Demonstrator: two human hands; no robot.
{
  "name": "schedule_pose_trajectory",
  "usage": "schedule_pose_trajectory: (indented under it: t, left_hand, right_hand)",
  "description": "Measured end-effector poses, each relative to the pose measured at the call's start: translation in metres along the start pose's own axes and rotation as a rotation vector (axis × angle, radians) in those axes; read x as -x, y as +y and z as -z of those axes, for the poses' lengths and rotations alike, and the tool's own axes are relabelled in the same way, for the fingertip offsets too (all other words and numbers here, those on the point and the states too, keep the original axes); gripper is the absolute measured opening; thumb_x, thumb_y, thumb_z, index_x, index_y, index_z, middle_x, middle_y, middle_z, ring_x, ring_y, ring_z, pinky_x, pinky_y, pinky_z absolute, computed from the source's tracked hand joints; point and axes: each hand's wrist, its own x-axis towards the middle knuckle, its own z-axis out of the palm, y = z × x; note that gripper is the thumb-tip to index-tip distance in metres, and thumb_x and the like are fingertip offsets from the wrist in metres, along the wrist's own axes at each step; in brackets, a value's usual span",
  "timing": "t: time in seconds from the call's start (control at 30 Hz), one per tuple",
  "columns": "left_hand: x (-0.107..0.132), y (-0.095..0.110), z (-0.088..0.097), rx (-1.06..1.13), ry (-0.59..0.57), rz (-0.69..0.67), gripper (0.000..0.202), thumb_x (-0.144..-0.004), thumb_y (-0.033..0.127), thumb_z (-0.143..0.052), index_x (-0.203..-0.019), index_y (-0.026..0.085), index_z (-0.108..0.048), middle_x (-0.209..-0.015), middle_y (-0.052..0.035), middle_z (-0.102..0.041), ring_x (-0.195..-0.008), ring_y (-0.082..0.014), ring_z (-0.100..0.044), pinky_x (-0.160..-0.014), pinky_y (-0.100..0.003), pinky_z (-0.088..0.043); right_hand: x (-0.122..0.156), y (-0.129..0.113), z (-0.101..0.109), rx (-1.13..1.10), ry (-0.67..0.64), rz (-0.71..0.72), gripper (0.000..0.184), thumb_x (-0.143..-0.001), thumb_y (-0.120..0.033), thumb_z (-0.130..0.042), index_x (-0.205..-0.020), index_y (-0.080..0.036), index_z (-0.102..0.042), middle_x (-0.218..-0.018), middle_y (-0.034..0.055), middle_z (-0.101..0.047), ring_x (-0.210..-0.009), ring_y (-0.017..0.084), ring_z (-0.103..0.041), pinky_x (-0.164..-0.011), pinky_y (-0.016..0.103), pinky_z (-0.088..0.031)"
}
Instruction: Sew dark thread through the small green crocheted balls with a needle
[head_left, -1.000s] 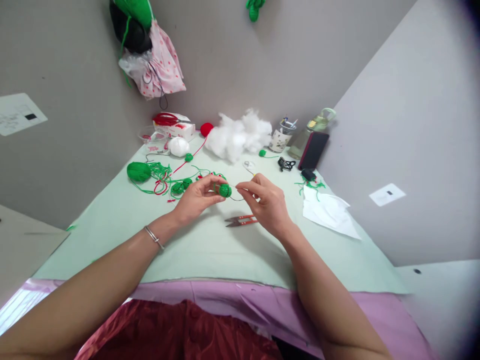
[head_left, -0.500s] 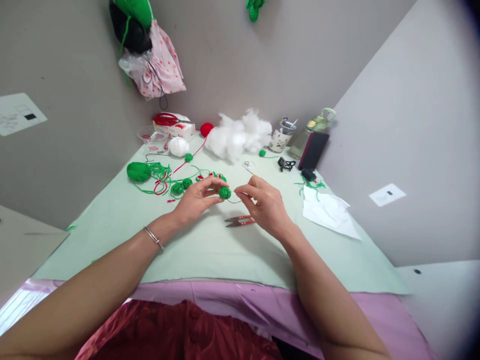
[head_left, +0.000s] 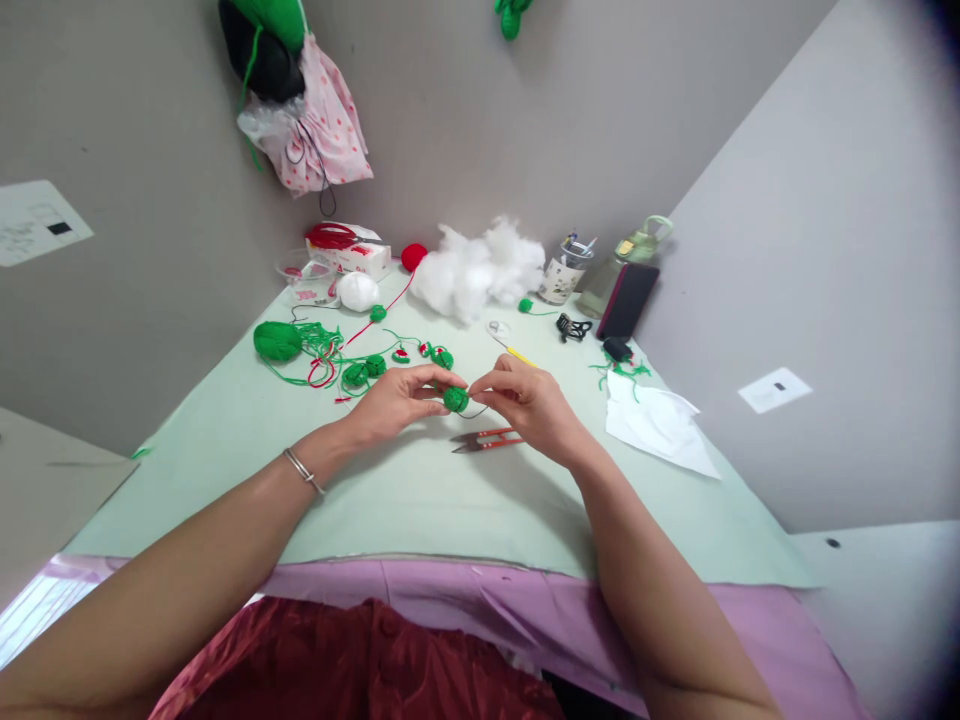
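Note:
A small green crocheted ball sits in the fingertips of my left hand, over the middle of the table. My right hand is pinched closed at the ball's right side; whatever lies between its fingertips is too small to make out. A dark thread hangs in a loop from the ball toward my right hand. Just below the hands lie orange-handled thread snips, their blades pointing left. Behind my right hand is a crochet hook with a yellow handle.
Green yarn, crocheted green pieces and small red-white-green pieces lie left and centre. White stuffing stands behind, with a pen cup, a bottle and a phone at right. White paper lies nearer.
My right hand has moved left, bringing its fingertips to the ball. The ball has shifted slightly right and down with my left fingers. More of the yellow hook handle now shows.

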Motion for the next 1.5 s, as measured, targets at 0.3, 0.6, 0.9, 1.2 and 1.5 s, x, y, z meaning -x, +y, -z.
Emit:
schedule_pose_trajectory:
  t: [0.3, 0.6, 0.9, 1.2, 1.5]
  left_hand:
    - [0.001, 0.01, 0.0, 0.117, -0.128, 0.01, 0.034, -0.075, 0.019, -0.077, -0.109, 0.018, -0.07, -0.103, -0.0062, -0.072, -0.095, -0.0189, -0.067, -0.091, -0.036, -0.051]
    - [0.002, 0.005, 0.004, 0.084, -0.176, -0.014, 0.033, -0.078, 0.02, -0.073, -0.112, 0.019, -0.071, -0.105, -0.0072, -0.071, -0.098, -0.0202, -0.066, -0.092, -0.037, -0.05]
    - [0.001, 0.006, 0.001, 0.112, -0.138, -0.028, 0.033, -0.079, 0.022, -0.074, -0.112, 0.02, -0.068, -0.108, -0.0067, -0.069, -0.101, -0.0192, -0.065, -0.096, -0.038, -0.048]
    - [0.001, 0.006, 0.002, 0.095, -0.19, -0.057, 0.031, -0.08, 0.022, -0.073, -0.11, 0.019, -0.069, -0.107, -0.0069, -0.067, -0.102, -0.0202, -0.064, -0.095, -0.037, -0.049]
    - [0.001, 0.004, -0.001, 0.123, -0.155, -0.022, 0.027, -0.077, 0.018, -0.073, -0.104, 0.019, -0.069, -0.103, -0.0049, -0.068, -0.098, -0.0185, -0.065, -0.091, -0.034, -0.048]
  right_hand:
    - [-0.004, 0.009, 0.013, -0.261, -0.072, -0.051, 0.014, -0.089, -0.031, -0.068, -0.088, -0.021, -0.077, -0.075, 0.0002, -0.053, -0.07, 0.013, -0.049, -0.067, 0.028, -0.039]
    - [-0.006, 0.012, 0.008, -0.382, -0.108, -0.084, 0.023, -0.086, -0.041, -0.07, -0.084, -0.019, -0.076, -0.076, 0.001, -0.057, -0.069, 0.013, -0.051, -0.065, 0.028, -0.04]
    - [-0.005, 0.008, 0.004, -0.205, -0.013, -0.026, 0.014, -0.091, -0.03, -0.065, -0.089, -0.02, -0.076, -0.08, 0.0017, -0.057, -0.072, 0.013, -0.053, -0.07, 0.028, -0.042]
    - [-0.006, 0.016, 0.012, -0.368, -0.135, -0.056, 0.028, -0.086, -0.046, -0.07, -0.085, -0.019, -0.077, -0.078, 0.0034, -0.061, -0.073, 0.015, -0.055, -0.068, 0.03, -0.044]
    - [-0.007, 0.016, 0.006, -0.414, -0.138, -0.086, 0.023, -0.086, -0.041, -0.07, -0.083, -0.019, -0.076, -0.078, 0.0023, -0.06, -0.07, 0.013, -0.055, -0.066, 0.028, -0.043]
